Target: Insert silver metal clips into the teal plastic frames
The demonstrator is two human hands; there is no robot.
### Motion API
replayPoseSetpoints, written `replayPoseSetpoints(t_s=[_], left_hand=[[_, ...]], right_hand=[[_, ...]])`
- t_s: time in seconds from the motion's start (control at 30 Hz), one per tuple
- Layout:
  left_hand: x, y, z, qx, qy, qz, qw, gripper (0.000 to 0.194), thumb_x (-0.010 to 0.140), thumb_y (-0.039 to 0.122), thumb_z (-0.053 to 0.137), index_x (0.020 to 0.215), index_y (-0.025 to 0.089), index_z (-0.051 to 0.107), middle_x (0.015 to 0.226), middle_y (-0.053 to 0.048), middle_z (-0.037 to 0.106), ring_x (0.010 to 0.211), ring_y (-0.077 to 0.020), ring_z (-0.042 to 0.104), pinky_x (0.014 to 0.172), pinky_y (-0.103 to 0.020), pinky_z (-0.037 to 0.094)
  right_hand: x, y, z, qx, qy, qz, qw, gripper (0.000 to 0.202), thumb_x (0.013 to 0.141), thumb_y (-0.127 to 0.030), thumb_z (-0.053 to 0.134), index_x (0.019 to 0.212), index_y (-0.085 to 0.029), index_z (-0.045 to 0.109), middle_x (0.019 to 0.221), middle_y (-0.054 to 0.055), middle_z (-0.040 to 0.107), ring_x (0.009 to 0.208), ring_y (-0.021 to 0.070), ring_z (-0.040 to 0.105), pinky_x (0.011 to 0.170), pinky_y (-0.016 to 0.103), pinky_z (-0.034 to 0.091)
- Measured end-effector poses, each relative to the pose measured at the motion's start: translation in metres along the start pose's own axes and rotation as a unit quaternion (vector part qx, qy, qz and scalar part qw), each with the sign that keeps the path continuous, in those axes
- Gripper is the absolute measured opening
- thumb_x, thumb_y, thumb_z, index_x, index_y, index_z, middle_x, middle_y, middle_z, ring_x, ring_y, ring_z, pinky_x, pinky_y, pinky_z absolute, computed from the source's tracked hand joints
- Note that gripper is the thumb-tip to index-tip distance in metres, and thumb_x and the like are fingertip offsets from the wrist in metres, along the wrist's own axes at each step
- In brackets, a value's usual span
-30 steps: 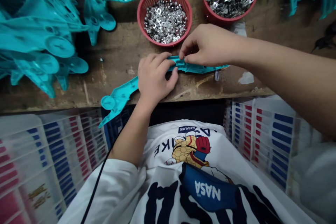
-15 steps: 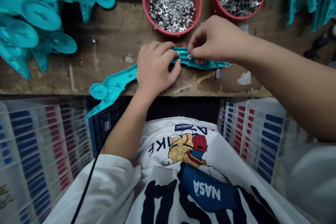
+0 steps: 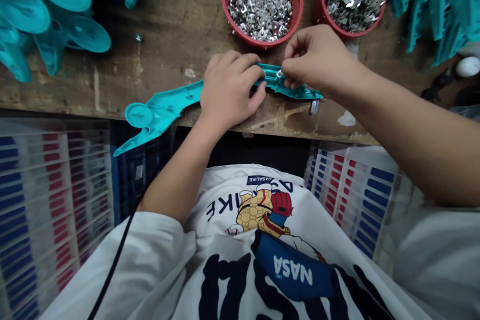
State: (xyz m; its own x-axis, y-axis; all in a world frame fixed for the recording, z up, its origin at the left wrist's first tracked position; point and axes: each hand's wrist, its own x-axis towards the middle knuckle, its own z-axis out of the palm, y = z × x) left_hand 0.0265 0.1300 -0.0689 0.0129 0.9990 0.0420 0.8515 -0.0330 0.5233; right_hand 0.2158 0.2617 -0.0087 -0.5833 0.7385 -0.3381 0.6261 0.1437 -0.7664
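On the counter (image 3: 180,35), under the left hand (image 3: 232,87), lies a long teal part (image 3: 168,102), axis crosswise, forked end pointing left of that hand. Likely light and stiff, it suits the left hand's mid-length grip. The right hand (image 3: 317,60) curls at a small clip (image 3: 279,74); whether pinching, I cannot tell.
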Motion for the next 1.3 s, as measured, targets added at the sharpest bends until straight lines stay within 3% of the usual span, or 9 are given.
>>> replayPoseSetpoints(t_s=[0.17, 0.33, 0.53, 0.7, 0.9, 1.0, 1.1, 1.2, 1.3], left_hand=[[-0.001, 0.004, -0.004, -0.013, 0.002, 0.002, 1.0, 0.036, 0.113, 0.053, 0.055, 0.134, 0.031, 0.075, 0.16, -0.007, 0.072, 0.153, -0.0376, 0.053, 0.129, -0.066, 0.041], [-0.003, 0.009, -0.011, -0.017, -0.01, 0.01, 1.0, 0.045, 0.11, 0.05, 0.06, 0.15, 0.032, 0.071, 0.16, -0.006, 0.074, 0.165, -0.0372, 0.046, 0.132, -0.065, 0.042], [-0.005, 0.003, -0.007, -0.04, 0.002, 0.044, 0.998, 0.04, 0.113, 0.045, 0.054, 0.144, 0.04, 0.077, 0.163, -0.001, 0.075, 0.157, -0.038, 0.057, 0.129, -0.069, 0.043], [-0.005, 0.001, -0.002, -0.049, 0.026, 0.058, 0.997, 0.036, 0.11, 0.04, 0.059, 0.138, 0.04, 0.081, 0.166, -0.001, 0.074, 0.153, -0.0408, 0.061, 0.127, -0.071, 0.045], [-0.005, 0.001, 0.001, -0.031, 0.033, 0.051, 0.998, 0.032, 0.105, 0.032, 0.066, 0.131, 0.036, 0.085, 0.159, -0.006, 0.077, 0.151, -0.0427, 0.064, 0.123, -0.069, 0.05], [-0.006, 0.0, 0.003, 0.001, 0.033, 0.06, 0.998, 0.032, 0.106, 0.031, 0.065, 0.13, 0.03, 0.086, 0.159, -0.01, 0.077, 0.149, -0.0432, 0.066, 0.119, -0.067, 0.051], [-0.007, -0.001, 0.002, 0.02, 0.039, 0.073, 0.996, 0.035, 0.11, 0.03, 0.06, 0.134, 0.028, 0.086, 0.16, -0.011, 0.078, 0.147, -0.0415, 0.067, 0.118, -0.063, 0.051], [-0.008, 0.0, -0.001, 0.027, 0.042, 0.081, 0.995, 0.039, 0.114, 0.03, 0.057, 0.142, 0.029, 0.084, 0.161, -0.011, 0.078, 0.146, -0.0391, 0.068, 0.116, -0.06, 0.051], [-0.007, 0.0, -0.005, 0.035, 0.032, 0.08, 0.996, 0.042, 0.114, 0.031, 0.059, 0.15, 0.032, 0.081, 0.162, -0.011, 0.077, 0.145, -0.0387, 0.068, 0.115, -0.059, 0.051]], right_hand=[[-0.002, 0.002, 0.007, -0.033, 0.035, -0.022, 0.999, 0.022, 0.082, -0.043, 0.09, 0.087, -0.033, 0.07, 0.082, 0.003, 0.083, 0.076, 0.0325, 0.085, 0.061, 0.044, 0.069], [-0.01, -0.005, 0.008, -0.13, 0.053, -0.077, 0.987, 0.011, 0.089, -0.036, 0.083, 0.092, -0.031, 0.074, 0.101, 0.009, 0.087, 0.092, 0.0318, 0.083, 0.083, 0.045, 0.067], [-0.021, -0.019, 0.007, -0.239, 0.02, -0.124, 0.963, 0.026, 0.105, -0.035, 0.066, 0.125, -0.029, 0.083, 0.111, 0.01, 0.087, 0.106, 0.0358, 0.081, 0.091, 0.047, 0.063], [-0.024, -0.03, 0.001, -0.382, -0.036, -0.156, 0.91, 0.034, 0.104, -0.019, 0.058, 0.127, -0.026, 0.082, 0.121, 0.01, 0.086, 0.11, 0.0335, 0.078, 0.099, 0.044, 0.057], [-0.03, -0.036, 0.005, -0.519, -0.07, -0.209, 0.826, 0.041, 0.114, -0.015, 0.045, 0.143, -0.015, 0.075, 0.13, 0.018, 0.082, 0.108, 0.0317, 0.074, 0.08, 0.038, 0.041], [-0.032, -0.042, 0.005, -0.541, -0.104, -0.198, 0.811, 0.043, 0.117, -0.013, 0.043, 0.148, -0.012, 0.072, 0.128, 0.017, 0.083, 0.1, 0.0291, 0.074, 0.074, 0.038, 0.033], [-0.029, -0.051, -0.008, -0.532, -0.122, -0.171, 0.82, 0.042, 0.12, -0.02, 0.045, 0.149, -0.017, 0.077, 0.126, 0.014, 0.085, 0.106, 0.0311, 0.077, 0.074, 0.039, 0.036], [-0.024, -0.058, -0.037, -0.522, -0.059, -0.1, 0.845, 0.044, 0.12, -0.027, 0.048, 0.149, -0.022, 0.081, 0.127, 0.015, 0.086, 0.111, 0.0361, 0.078, 0.084, 0.044, 0.05], [-0.021, -0.059, -0.07, -0.517, 0.009, 0.026, 0.856, 0.042, 0.116, -0.026, 0.057, 0.146, -0.016, 0.084, 0.128, 0.023, 0.085, 0.116, 0.0401, 0.077, 0.096, 0.049, 0.058]])
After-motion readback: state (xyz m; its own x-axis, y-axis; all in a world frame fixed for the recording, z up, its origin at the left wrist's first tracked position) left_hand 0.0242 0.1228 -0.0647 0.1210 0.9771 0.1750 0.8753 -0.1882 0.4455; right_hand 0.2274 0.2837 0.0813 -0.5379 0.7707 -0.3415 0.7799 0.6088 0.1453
